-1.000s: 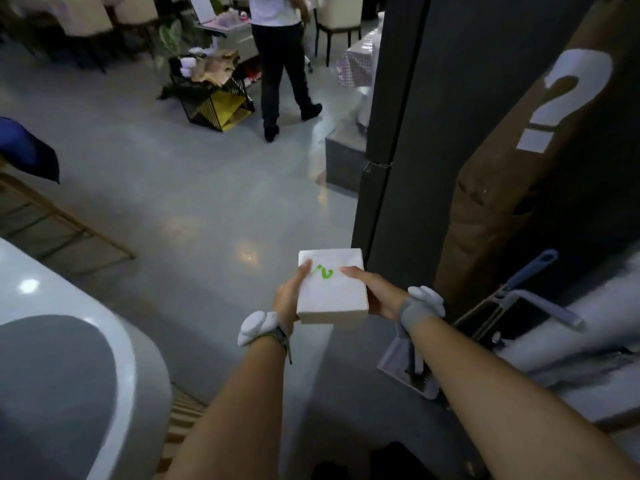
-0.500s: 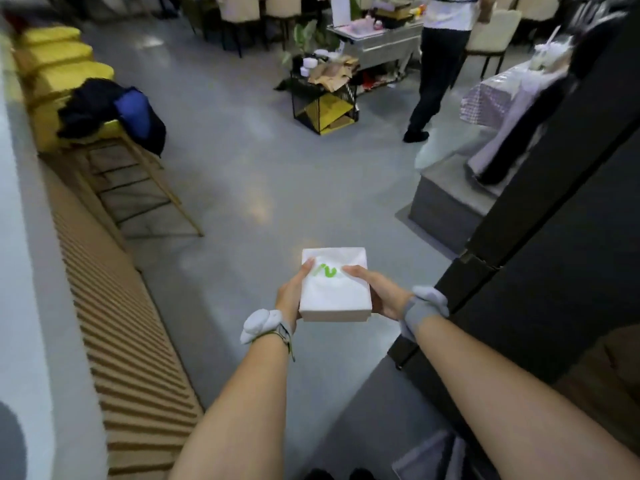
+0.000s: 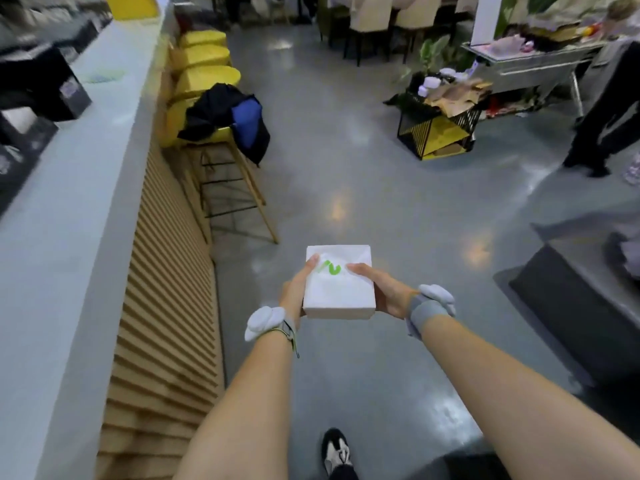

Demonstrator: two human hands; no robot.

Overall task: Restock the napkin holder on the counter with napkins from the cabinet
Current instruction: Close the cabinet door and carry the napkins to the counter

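Note:
A white stack of napkins [image 3: 341, 292] with a green mark on top is held level in front of me, over the grey floor. My left hand [image 3: 294, 294] grips its left side with the thumb on top. My right hand [image 3: 382, 292] grips its right side the same way. The white counter [image 3: 69, 237] with a ribbed wooden front runs along the left. Dark boxes [image 3: 38, 84] stand on it at the far left; I cannot tell whether one is the napkin holder.
Yellow bar stools [image 3: 204, 74] line the counter, one draped with a dark and blue jacket [image 3: 232, 119]. A black wire rack [image 3: 438, 133] and a metal table [image 3: 530, 64] stand ahead right. A person's legs [image 3: 606, 133] are at the right edge. A grey step [image 3: 571, 299] lies right.
My view has swung left, away from the dark cabinet, so the counter and stools now fill the left side. The napkin stack stays held in both hands.

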